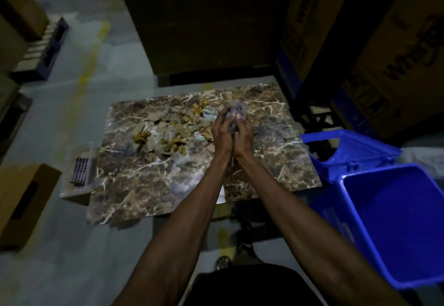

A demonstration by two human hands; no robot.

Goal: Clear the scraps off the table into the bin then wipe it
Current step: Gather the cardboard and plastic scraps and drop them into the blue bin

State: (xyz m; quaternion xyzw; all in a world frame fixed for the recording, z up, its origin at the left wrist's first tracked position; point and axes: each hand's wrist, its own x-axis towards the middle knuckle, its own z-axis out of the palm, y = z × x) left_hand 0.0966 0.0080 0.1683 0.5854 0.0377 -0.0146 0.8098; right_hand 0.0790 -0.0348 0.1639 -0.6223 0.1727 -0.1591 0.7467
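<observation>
A low marble-patterned table (149, 185) carries a heap of scraps (168, 132): torn cardboard bits, yellowish lumps and clear plastic, spread over its far middle. Above the table's far right part, my left hand (222, 135) and my right hand (245, 135) are pressed together, both gripping a crumpled bunch of pale plastic and paper scraps (236, 110) that sticks out above the fingers. An open blue bin (360, 221) stands on the floor at the table's right, its lid (346, 147) tipped back.
Large cardboard boxes (389, 70) stand behind and to the right of the table. On the left floor lie a brown carton (24, 204) and a clear tray with dark strips (80, 168). A pallet (48, 48) sits far left. My shoe (223, 261) shows below.
</observation>
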